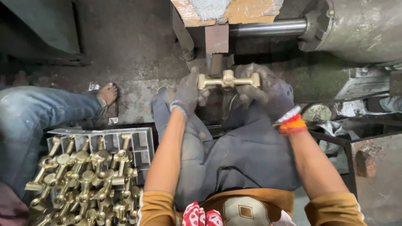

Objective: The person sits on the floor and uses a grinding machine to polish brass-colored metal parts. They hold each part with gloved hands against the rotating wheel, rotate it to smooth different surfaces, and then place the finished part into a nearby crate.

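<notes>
The gloved left hand (186,93) and right hand (270,94) both grip the cross-shaped brass fitting (228,80) by its ends. It is best held level and firm against the machine's grey steel head (216,62).

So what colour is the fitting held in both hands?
Brass-gold, seen in the head view: the fitting.

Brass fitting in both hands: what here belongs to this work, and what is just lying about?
In hand:
- brass fitting, held at each end by the left hand and right hand, both gloved
- machine shaft just above
- crate of similar brass fittings

Lying about:
- another person's leg
- metal scraps
</notes>
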